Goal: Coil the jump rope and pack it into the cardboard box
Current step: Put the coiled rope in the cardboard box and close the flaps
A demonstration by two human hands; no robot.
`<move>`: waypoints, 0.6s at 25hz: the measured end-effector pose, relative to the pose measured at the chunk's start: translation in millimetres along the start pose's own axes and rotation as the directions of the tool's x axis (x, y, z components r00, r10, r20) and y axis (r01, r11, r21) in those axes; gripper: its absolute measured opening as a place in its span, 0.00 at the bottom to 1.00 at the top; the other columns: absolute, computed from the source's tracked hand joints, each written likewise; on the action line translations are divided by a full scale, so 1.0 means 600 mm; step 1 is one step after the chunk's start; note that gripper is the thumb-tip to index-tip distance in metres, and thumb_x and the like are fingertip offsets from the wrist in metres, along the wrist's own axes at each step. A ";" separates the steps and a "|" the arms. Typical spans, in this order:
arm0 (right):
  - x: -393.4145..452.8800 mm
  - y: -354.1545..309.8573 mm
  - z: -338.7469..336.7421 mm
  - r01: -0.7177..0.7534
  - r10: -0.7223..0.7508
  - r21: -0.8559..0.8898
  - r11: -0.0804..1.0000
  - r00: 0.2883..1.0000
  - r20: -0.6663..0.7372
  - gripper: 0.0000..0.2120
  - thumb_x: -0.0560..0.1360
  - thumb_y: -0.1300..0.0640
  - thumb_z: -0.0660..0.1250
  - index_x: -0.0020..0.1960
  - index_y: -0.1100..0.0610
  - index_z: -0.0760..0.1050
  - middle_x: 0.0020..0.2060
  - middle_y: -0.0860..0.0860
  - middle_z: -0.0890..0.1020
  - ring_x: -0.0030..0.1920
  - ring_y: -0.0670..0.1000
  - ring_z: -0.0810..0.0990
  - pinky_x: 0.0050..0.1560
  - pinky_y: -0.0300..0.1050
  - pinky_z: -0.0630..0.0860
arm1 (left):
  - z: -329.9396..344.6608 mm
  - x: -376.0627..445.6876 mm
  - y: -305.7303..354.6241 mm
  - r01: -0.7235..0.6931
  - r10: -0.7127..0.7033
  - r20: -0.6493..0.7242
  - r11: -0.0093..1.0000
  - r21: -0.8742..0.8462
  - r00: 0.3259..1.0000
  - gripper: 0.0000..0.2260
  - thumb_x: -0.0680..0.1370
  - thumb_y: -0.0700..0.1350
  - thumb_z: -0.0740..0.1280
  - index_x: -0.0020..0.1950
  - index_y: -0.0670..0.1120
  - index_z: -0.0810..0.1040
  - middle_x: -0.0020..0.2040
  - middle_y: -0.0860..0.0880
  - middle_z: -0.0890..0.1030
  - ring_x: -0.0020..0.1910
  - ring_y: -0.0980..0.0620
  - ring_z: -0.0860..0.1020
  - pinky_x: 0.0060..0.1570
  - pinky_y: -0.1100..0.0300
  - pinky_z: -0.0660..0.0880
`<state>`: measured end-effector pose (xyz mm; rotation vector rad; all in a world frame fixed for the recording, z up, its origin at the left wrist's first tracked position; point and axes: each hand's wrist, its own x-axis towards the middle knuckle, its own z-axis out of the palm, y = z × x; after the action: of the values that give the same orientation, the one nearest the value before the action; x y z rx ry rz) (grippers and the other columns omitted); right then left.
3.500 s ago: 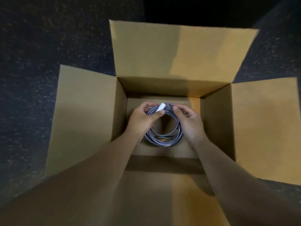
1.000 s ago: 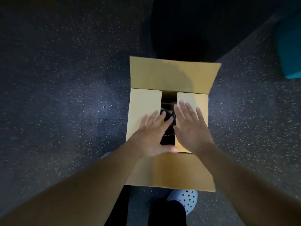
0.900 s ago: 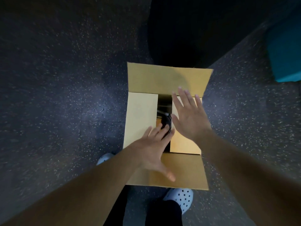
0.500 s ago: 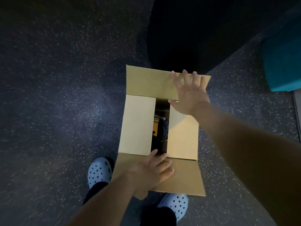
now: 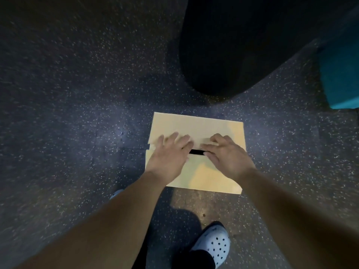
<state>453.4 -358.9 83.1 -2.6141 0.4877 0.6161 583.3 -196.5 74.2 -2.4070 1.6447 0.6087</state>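
Dim, soft, wide-angle edge distortion

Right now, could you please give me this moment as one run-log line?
stage: closing cardboard box | left hand: flat on flaps | right hand: flat on flaps | gap: narrow, dark | rope: not visible

The cardboard box (image 5: 196,150) sits on the speckled dark floor (image 5: 77,113), just ahead of the white perforated clog (image 5: 214,243). It is plain tan, seen from above, and its top flaps are folded down nearly flat. The far flap (image 5: 196,125) and the near flap (image 5: 209,175) almost meet across the middle; only a narrow dark slit (image 5: 196,152) stays open between them. At the box's left edge the flap edges look slightly stepped, not quite flush. The jump rope does not show anywhere; it may be under the flaps, but the slit is too dark to tell.
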 end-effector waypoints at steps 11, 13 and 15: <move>0.047 -0.019 0.124 -0.150 0.100 -0.277 0.949 0.977 -0.188 0.24 0.78 0.59 0.69 0.72 0.49 0.72 0.70 0.56 0.67 0.66 0.60 0.70 0.64 0.55 0.73 | 0.074 0.069 0.019 0.088 -0.081 -0.092 0.993 0.080 0.993 0.20 0.79 0.42 0.68 0.71 0.49 0.73 0.71 0.47 0.67 0.66 0.44 0.69 0.59 0.49 0.73; 0.047 -0.027 0.105 -0.144 0.096 -0.246 0.959 0.976 -0.196 0.19 0.79 0.61 0.67 0.69 0.49 0.76 0.67 0.54 0.69 0.64 0.58 0.70 0.62 0.52 0.72 | 0.054 0.068 0.022 0.091 -0.084 -0.101 0.994 0.064 0.991 0.18 0.79 0.41 0.67 0.69 0.49 0.73 0.69 0.46 0.69 0.64 0.44 0.71 0.57 0.50 0.74; 0.041 -0.029 0.082 -0.113 0.075 -0.204 0.972 0.979 -0.187 0.17 0.78 0.63 0.67 0.64 0.50 0.80 0.64 0.54 0.73 0.61 0.57 0.72 0.59 0.50 0.73 | 0.037 0.064 0.018 0.114 -0.115 -0.124 0.993 -0.016 0.986 0.17 0.80 0.41 0.67 0.69 0.50 0.74 0.66 0.47 0.72 0.62 0.45 0.73 0.57 0.51 0.74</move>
<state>464.6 -327.1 36.1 -2.8810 0.6364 0.4893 579.7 -225.3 39.0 -2.5727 1.5373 0.4559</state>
